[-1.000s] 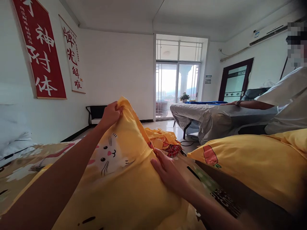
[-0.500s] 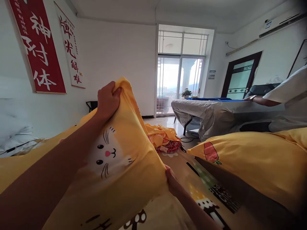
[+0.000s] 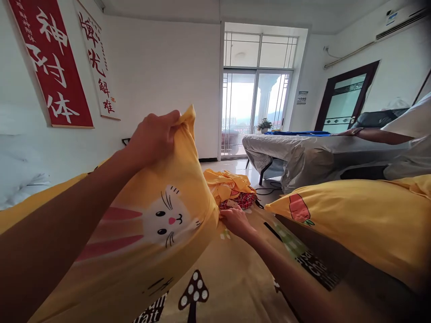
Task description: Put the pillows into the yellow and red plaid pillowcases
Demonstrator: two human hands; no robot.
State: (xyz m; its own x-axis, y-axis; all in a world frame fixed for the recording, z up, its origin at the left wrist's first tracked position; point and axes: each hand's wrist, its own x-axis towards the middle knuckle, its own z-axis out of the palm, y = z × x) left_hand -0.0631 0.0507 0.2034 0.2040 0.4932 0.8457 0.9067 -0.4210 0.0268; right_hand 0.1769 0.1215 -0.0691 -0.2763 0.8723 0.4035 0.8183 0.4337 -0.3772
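Note:
A yellow pillowcase (image 3: 191,177) with a white rabbit print is held up in front of me. My left hand (image 3: 153,137) is closed on its upper corner, which sticks up past the fingers. My right hand (image 3: 237,220) pinches the lower corner on the right, just above a beige printed sheet (image 3: 229,273). Between the two hands the edge of the cloth runs taut. The part of the pillowcase behind my left forearm is hidden, and I cannot see how full it is inside.
At the right lies a yellow pillow (image 3: 353,208) with a carrot print. Crumpled yellow cloth (image 3: 225,181) sits beyond my right hand. Farther back, a plastic-covered table (image 3: 303,150) bears a person's hand and forearm (image 3: 380,134). A potted plant (image 3: 264,124) stands near the glass door.
My left hand has shifted right, with the top corner now tipping up and right. My right hand has moved up and slightly left, and more of the rabbit print shows.

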